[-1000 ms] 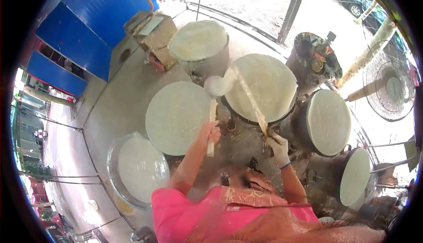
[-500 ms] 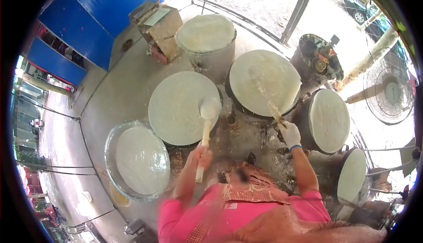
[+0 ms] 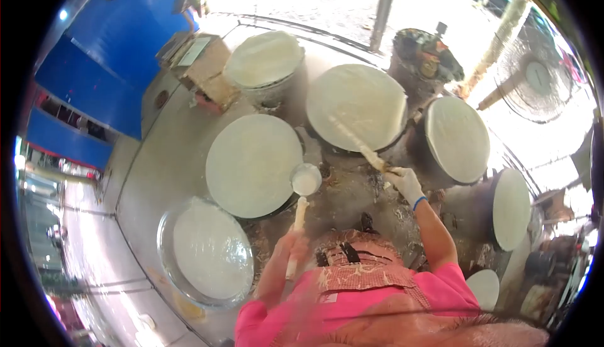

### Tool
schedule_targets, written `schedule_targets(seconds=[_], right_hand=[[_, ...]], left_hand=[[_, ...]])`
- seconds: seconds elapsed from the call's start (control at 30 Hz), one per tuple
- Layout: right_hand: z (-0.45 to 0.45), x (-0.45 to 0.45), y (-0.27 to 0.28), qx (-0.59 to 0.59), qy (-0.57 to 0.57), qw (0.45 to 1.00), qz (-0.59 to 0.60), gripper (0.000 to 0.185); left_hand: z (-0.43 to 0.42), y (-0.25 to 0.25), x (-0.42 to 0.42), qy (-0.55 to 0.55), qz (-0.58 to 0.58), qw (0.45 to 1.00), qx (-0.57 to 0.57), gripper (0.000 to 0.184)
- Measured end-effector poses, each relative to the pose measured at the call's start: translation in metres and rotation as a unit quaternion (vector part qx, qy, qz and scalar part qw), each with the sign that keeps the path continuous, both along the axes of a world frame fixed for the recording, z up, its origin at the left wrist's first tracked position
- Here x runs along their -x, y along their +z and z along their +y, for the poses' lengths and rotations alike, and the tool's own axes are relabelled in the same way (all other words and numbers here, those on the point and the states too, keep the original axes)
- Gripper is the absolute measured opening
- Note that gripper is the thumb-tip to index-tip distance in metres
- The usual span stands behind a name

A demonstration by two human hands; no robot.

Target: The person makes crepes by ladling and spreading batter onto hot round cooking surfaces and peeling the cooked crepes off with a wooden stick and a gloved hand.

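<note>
My left hand [image 3: 294, 246] is bare and closed around the pale handle of a ladle [image 3: 306, 180]. White liquid shows in the ladle's round bowl, at the right rim of a wide vat of pale liquid [image 3: 251, 164]. My right hand [image 3: 406, 185], in a white glove with a blue wristband, grips a long pale stick [image 3: 360, 145]. Its far end is over the cream-coloured surface of a second vat [image 3: 362, 98], behind and to the right. Whether the stick's tip touches that surface I cannot tell.
A basin of white liquid [image 3: 211, 256] wrapped in clear plastic stands front left. Further pale-topped vats stand at the back [image 3: 264, 61] and right [image 3: 459, 139]. A cluttered drum [image 3: 428, 57], a fan [image 3: 538, 78] and a cardboard box [image 3: 204, 64] are around them.
The ladle has moved from over the middle vat's surface to its right rim, its bowl now showing white liquid. The stick reaches further across the back vat. My view has shifted.
</note>
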State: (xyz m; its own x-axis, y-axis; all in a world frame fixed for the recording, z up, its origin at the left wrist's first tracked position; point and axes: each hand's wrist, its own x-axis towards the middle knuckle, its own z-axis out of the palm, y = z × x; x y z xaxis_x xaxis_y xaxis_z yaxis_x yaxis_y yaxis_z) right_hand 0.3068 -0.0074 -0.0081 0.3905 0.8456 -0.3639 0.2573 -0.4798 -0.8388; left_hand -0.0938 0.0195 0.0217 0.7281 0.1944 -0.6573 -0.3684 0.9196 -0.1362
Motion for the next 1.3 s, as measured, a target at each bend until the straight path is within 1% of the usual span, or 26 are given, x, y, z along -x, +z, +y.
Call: schedule_targets(seconds=[0.03,0.07,0.13,0.23,0.33,0.37,0.4,0.47,0.5,0.57,0.6,0.63,0.67,0.73,0.77,0.83,0.87,0.9,0.93,0.97,1.0,1.07,1.1,1.2,1.23,1.3], right_hand=[[-0.017,0.0,0.002,-0.003,0.032,0.999,-0.01,0.04],[-0.035,0.002,-0.005,-0.07,0.031,0.993,-0.089,0.04],[-0.072,0.001,-0.026,-0.181,0.018,0.949,-0.259,0.041],[-0.103,-0.014,0.014,0.074,0.042,0.943,-0.322,0.04],[-0.106,-0.066,0.005,0.104,0.005,0.914,-0.391,0.032],[-0.107,-0.086,0.003,0.094,-0.011,0.897,-0.432,0.031],[-0.105,-0.104,0.002,0.097,-0.021,0.896,-0.433,0.032],[-0.093,-0.137,0.006,0.098,-0.043,0.893,-0.437,0.034],[-0.084,-0.152,0.002,0.095,-0.033,0.893,-0.438,0.039],[-0.066,-0.175,-0.016,0.086,-0.017,0.887,-0.453,0.041],[-0.057,-0.185,-0.027,0.084,-0.008,0.883,-0.461,0.043],[-0.052,-0.197,-0.032,0.089,0.022,0.881,-0.465,0.039],[-0.05,-0.209,-0.036,0.091,0.035,0.884,-0.457,0.036],[-0.045,-0.225,-0.016,0.095,0.06,0.892,-0.439,0.033],[-0.042,-0.239,0.016,0.103,0.103,0.882,-0.449,0.026],[-0.038,-0.276,0.046,0.034,0.067,0.854,-0.515,0.026],[-0.033,-0.295,0.072,-0.078,0.031,0.816,-0.572,0.025],[-0.025,-0.317,0.103,-0.076,0.038,0.839,-0.537,0.024],[-0.018,-0.338,0.137,-0.074,0.044,0.861,-0.502,0.024],[-0.001,-0.368,0.155,0.024,0.087,0.801,-0.592,0.024],[0.01,-0.388,0.174,-0.002,0.072,0.8,-0.595,0.024],[0.037,-0.41,0.219,-0.043,0.073,0.774,-0.628,0.023],[0.052,-0.409,0.243,-0.023,0.085,0.765,-0.638,0.023],[0.098,-0.366,0.3,0.008,0.109,0.744,-0.659,0.025],[0.115,-0.345,0.311,0.011,0.118,0.739,-0.663,0.025],[0.15,-0.299,0.324,0.041,0.123,0.75,-0.648,0.026]], left_hand=[[-0.003,0.0,-0.003,-0.007,0.003,1.0,-0.003,0.018],[-0.008,0.0,-0.005,-0.011,0.009,1.0,-0.008,0.018],[-0.022,0.003,-0.016,-0.025,0.022,0.999,-0.024,0.017],[-0.047,0.016,-0.029,-0.03,0.056,0.996,-0.059,0.016],[-0.069,0.022,-0.053,-0.014,0.049,0.996,-0.074,0.015],[-0.077,0.022,-0.065,0.0,0.019,0.998,-0.058,0.013],[-0.085,0.023,-0.078,0.013,-0.011,0.999,-0.042,0.011],[-0.09,0.024,-0.107,0.022,-0.037,0.999,0.02,0.014],[-0.091,0.022,-0.12,0.004,-0.08,0.996,0.042,0.017],[-0.097,0.029,-0.144,-0.033,-0.16,0.982,0.091,0.024],[-0.102,0.041,-0.154,-0.018,-0.109,0.99,0.089,0.03],[-0.109,0.075,-0.174,-0.003,-0.059,0.994,0.087,0.035],[-0.112,0.093,-0.186,0.013,-0.009,0.996,0.084,0.041],[-0.106,0.077,-0.179,-0.001,-0.011,0.997,0.081,0.041],[-0.105,0.059,-0.167,-0.006,-0.014,0.996,0.083,0.041],[-0.105,0.023,-0.149,-0.01,-0.029,0.995,0.09,0.042],[-0.106,0.019,-0.148,-0.011,-0.036,0.995,0.094,0.042],[-0.108,0.016,-0.146,0.025,-0.095,0.984,0.149,0.044],[-0.111,0.017,-0.146,0.049,-0.086,0.987,0.125,0.039],[-0.114,0.019,-0.145,0.072,-0.075,0.989,0.102,0.034],[-0.116,0.019,-0.142,0.094,-0.063,0.99,0.078,0.029],[-0.114,0.011,-0.132,0.106,-0.079,0.984,0.12,0.039],[-0.113,0.008,-0.126,0.112,-0.088,0.98,0.142,0.045],[-0.112,0.007,-0.106,0.067,-0.164,0.98,0.09,0.032],[-0.111,0.004,-0.098,0.059,-0.132,0.986,0.087,0.035],[-0.113,0.0,-0.07,0.057,-0.062,0.993,0.085,0.041]])
